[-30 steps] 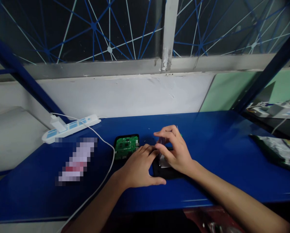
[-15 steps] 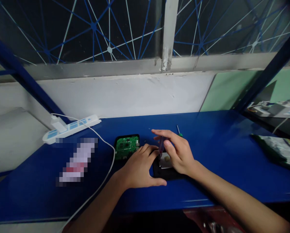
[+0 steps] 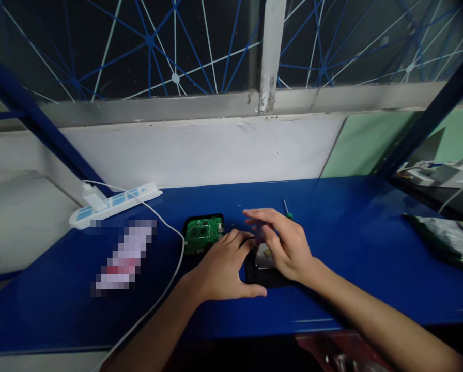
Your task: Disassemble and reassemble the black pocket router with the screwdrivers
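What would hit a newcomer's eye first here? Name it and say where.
The eye falls first on the middle of the blue table, where the right hand holds a purple-handled tool over a black case, the left hand close beside it. Just beyond the left hand, a bright green circuit board sits in a dark shell. Farther left, a white power strip lies toward the table's back edge.

A white power strip [image 3: 119,205] lay on the left of the blue table [image 3: 355,227], with a white plug [image 3: 94,197] in it. A long white cord [image 3: 183,246] curved to the front edge. Near the strip was a pale and red thing [image 3: 125,253], too blurry to tell what. A shiny bag [image 3: 446,243] lay far right. Behind stood a white wall [image 3: 200,150], a green board [image 3: 365,144] and dark windows [image 3: 216,41].
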`<state>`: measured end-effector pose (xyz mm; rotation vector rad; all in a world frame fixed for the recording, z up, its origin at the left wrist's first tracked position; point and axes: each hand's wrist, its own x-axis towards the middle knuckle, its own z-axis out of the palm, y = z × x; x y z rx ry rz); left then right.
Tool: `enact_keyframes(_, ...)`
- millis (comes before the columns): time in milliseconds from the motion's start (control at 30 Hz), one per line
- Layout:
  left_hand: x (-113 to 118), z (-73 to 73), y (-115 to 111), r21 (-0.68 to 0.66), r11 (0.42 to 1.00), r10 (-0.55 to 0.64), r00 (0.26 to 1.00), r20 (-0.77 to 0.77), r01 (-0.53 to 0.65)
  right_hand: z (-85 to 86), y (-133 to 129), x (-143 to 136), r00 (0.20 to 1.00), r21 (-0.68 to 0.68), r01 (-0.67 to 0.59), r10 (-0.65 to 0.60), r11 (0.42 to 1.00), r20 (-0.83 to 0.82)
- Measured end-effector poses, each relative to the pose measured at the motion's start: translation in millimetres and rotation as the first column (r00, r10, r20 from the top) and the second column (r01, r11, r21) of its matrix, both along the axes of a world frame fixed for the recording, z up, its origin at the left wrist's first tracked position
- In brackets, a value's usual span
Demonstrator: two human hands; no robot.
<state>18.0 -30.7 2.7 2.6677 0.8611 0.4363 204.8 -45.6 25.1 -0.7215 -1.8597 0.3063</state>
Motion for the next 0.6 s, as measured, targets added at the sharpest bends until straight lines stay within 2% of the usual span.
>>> enact_keyframes(67, 0.0, -0.5, -0.3, -0.007, 1.000, 0.003, 1.000, 0.006, -0.003, -0.3, 0.5, 0.7, 1.000, 0.017, 0.007, -0.008, 1.000, 0.017)
enact_keyframes(233, -0.7, -4.5, -0.6, -0.001, 1.000, 0.028, 1.000, 0.003, -0.028, -4.9, 4.1, 0.9, 0.989, 0.043, 0.136, -0.138, 0.990, 0.057)
enact_keyframes(367, -0.8, -5.5, -0.3, 0.002, 1.000, 0.025, 0.999, -0.020, -0.025, -4.9, 5.3, -0.7, 0.984, 0.103, 0.162, -0.168, 0.981, 0.052)
enact_keyframes(467, 0.1, -3.3, -0.2, 0.011, 1.000, 0.020, 0.999, -0.036, -0.019, -2.5, 3.7, -1.8, 0.985, 0.120, 0.165, -0.169, 0.979, 0.030)
enact_keyframes(600, 0.4, -0.3, 0.1, 0.009, 1.000, 0.006, 1.000, -0.022, -0.005, -1.6, 0.0, -1.5, 0.997, 0.004, 0.082, -0.082, 0.997, -0.016)
